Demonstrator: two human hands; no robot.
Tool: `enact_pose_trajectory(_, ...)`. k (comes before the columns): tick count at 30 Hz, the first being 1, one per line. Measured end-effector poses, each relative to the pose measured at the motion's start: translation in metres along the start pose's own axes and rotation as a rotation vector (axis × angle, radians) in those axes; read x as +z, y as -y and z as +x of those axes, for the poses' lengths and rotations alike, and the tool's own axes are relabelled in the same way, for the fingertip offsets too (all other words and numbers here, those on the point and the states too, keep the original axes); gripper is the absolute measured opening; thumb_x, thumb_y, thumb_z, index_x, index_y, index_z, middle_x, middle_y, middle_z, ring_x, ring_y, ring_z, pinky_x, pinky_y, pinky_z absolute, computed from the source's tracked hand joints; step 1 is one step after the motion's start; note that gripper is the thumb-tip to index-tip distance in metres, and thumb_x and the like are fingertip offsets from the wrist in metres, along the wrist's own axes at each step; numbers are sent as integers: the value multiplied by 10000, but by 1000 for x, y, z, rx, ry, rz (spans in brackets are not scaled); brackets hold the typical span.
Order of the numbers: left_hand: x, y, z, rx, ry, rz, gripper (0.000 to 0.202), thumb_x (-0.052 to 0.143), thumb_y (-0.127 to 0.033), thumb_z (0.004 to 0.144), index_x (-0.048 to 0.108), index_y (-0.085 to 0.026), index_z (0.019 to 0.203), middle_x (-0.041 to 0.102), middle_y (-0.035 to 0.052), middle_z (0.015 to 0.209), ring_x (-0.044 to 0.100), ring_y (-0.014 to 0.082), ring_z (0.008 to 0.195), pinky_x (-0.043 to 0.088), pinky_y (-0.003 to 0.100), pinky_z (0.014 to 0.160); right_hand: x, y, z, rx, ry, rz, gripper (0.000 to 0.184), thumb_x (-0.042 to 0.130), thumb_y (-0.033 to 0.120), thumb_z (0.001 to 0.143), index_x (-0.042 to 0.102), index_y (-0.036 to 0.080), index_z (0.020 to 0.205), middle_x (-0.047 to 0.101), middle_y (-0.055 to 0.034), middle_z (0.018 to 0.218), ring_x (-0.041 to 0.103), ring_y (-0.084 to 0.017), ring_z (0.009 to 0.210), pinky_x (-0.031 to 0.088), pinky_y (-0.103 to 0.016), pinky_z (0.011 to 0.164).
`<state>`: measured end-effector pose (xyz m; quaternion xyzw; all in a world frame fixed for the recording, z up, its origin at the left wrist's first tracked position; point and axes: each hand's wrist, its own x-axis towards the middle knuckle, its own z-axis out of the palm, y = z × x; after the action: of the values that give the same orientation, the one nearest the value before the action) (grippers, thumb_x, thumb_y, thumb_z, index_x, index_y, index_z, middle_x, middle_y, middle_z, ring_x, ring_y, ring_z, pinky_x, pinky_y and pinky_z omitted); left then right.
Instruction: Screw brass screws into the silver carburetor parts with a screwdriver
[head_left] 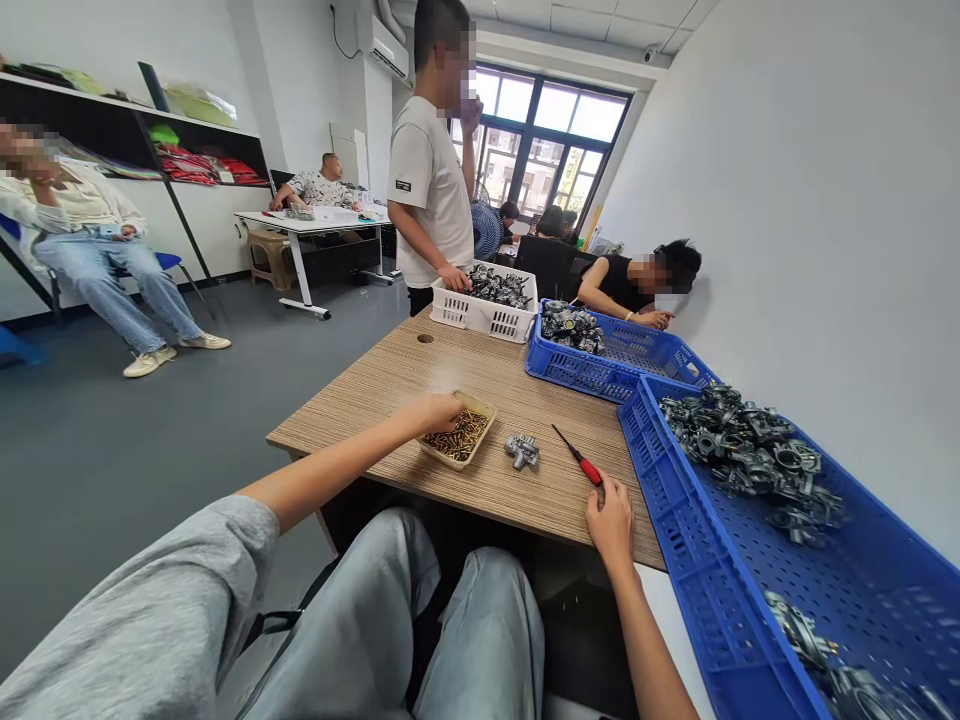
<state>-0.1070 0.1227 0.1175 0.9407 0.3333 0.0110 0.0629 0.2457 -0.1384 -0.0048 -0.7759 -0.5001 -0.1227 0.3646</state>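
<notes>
My left hand (441, 412) reaches over the rim of a small beige tray (489, 412). Its fingers are bunched together above many small brass pins or screws (466, 436); what they pinch, if anything, is hidden. Right of the tray, a small grey metal carburetor (522, 451) rests on the wood-grain table (375, 400). My right hand (611, 515) lies at the table's near edge, its fingers closed around the rear of a screwdriver (589, 470) with a red and black handle. The dark shaft points away and to the left, along the tabletop.
A long blue crate (694, 540) with carburetors (742, 440) borders the table's right side. Behind it stand another blue crate (585, 378) and a white basket (487, 318), both holding carburetors. A standing person (431, 190) touches the basket. Another person (622, 285) leans beyond the crates.
</notes>
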Motion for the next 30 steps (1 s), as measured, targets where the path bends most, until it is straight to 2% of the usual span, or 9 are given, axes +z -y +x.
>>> enact_pose_trajectory(6,6,-4,-4,41,-41,56,154,659,-178,875,743,-206,1001,779,114,1014,728,250,917,504,301,808,2,-1,1,1,-10,-10,554,428,317,943,653,140,1417,658,-189,1295,608,-335,1188,463,-454,1008)
enact_pose_trajectory(11,9,-2,-5,38,-57,106,90,673,-207,899,759,-182,916,780,150,1046,735,272,999,513,331,921,2,-4,1,2,1,-14,549,433,312,952,642,148,1432,648,-187,1308,606,-332,1186,460,-455,1008)
enact_pose_trajectory(15,13,-3,-5,3,-56,93,117,651,-197,908,761,-164,889,782,162,980,738,270,924,523,336,884,2,-5,1,-1,0,-16,553,436,313,946,645,135,1426,647,-195,1299,601,-337,1190,459,-460,1010)
enact_pose_trajectory(20,14,-5,-5,-19,-65,71,70,703,-196,846,757,-172,882,767,133,867,726,262,862,523,318,825,2,-4,2,-4,-4,-20,558,438,313,934,648,140,1422,657,-188,1259,604,-338,1174,461,-462,1004)
enact_pose_trajectory(30,14,1,-6,94,-100,-79,114,622,-143,863,685,-212,929,746,49,914,677,198,834,442,268,714,3,-4,2,-2,-6,-22,558,430,312,938,648,138,1422,648,-188,1282,601,-334,1189,459,-453,1021)
